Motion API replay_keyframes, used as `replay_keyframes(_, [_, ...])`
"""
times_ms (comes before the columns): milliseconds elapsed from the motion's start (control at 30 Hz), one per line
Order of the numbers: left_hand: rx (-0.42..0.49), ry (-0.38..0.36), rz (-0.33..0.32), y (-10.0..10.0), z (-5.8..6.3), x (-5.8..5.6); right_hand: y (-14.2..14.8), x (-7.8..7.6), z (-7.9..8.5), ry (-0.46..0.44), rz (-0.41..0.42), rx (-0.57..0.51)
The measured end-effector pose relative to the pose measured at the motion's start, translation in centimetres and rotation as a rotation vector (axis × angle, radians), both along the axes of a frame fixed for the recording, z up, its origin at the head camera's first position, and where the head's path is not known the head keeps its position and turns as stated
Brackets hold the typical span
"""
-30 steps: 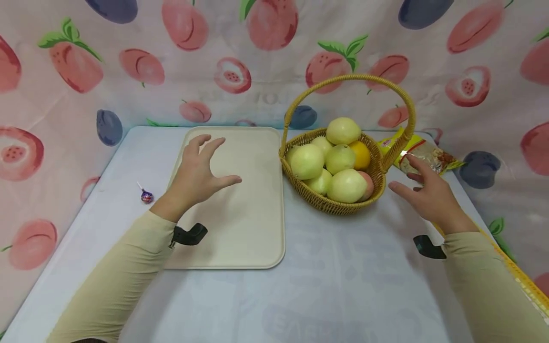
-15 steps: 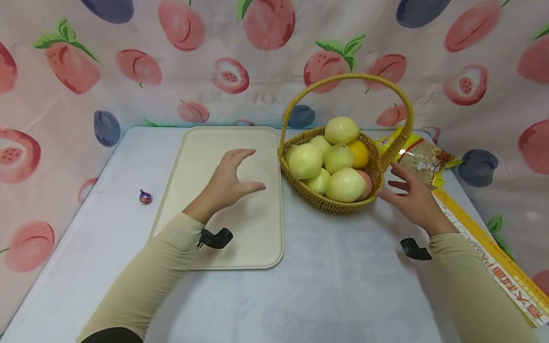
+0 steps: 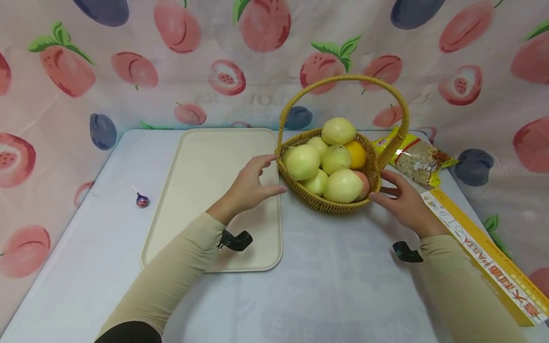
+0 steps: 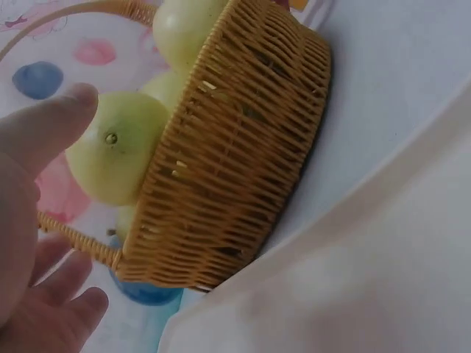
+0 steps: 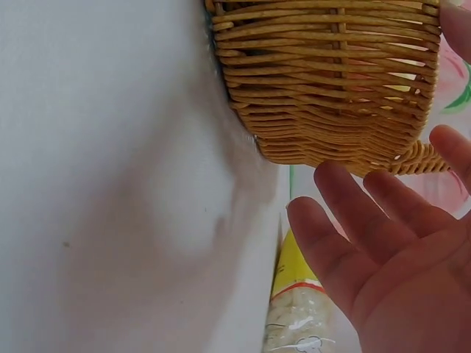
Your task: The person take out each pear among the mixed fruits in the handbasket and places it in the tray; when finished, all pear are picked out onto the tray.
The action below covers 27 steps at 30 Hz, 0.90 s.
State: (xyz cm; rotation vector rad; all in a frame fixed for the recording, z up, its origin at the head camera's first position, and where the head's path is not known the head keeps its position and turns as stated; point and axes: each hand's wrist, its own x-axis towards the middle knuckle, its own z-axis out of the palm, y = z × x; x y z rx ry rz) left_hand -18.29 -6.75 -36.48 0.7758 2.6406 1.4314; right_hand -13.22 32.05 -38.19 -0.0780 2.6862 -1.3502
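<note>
A tall-handled wicker basket (image 3: 319, 204) stands right of the table's middle, filled with several pale green round fruits (image 3: 302, 162), an orange (image 3: 356, 155) and a partly hidden reddish fruit (image 3: 363, 185). At its left side, my left hand (image 3: 246, 188) has its thumb and fingers spread, fingertips near the rim by the handle's base. The left wrist view shows the thumb (image 4: 51, 129) in front of a green fruit (image 4: 121, 147). On the right, my right hand (image 3: 401, 202) reaches to the basket wall (image 5: 324, 81), fingers extended and thumb at the rim; firm contact is unclear.
A beige tray (image 3: 214, 152) lies left of the basket, under my left forearm. A wrapped lollipop (image 3: 142, 200) is farther left. Behind and right are a yellow clear-fronted food bag (image 3: 422, 159) and a long yellow-and-white pasta box (image 3: 484, 257). A fruit-print cloth hangs behind.
My left hand has moved right across the tray to the basket's left side. My right hand has moved slightly left to its right side. The basket stands where it was.
</note>
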Motion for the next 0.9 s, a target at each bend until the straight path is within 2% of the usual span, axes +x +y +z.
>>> replay_keyframes(133, [-0.014, 0.031, -0.016, 0.7, 0.0, -0.3, 0.0, -0.1, -0.2, -0.036, -0.016, -0.016])
replay_keyframes(500, [-0.036, 0.031, -0.053, 2.7, 0.1, -0.9, -0.2, -0.6, -0.3, -0.073, -0.022, -0.039])
replay_keyframes(733, [-0.037, 0.045, -0.036, 3.8, 0.2, -1.4, -0.1, -0.5, -0.8, -0.086, -0.039, -0.06])
replay_keyframes(900, [-0.007, 0.033, -0.023, 4.5, 0.1, -1.7, -0.1, -0.6, -1.1, -0.088, -0.045, -0.086])
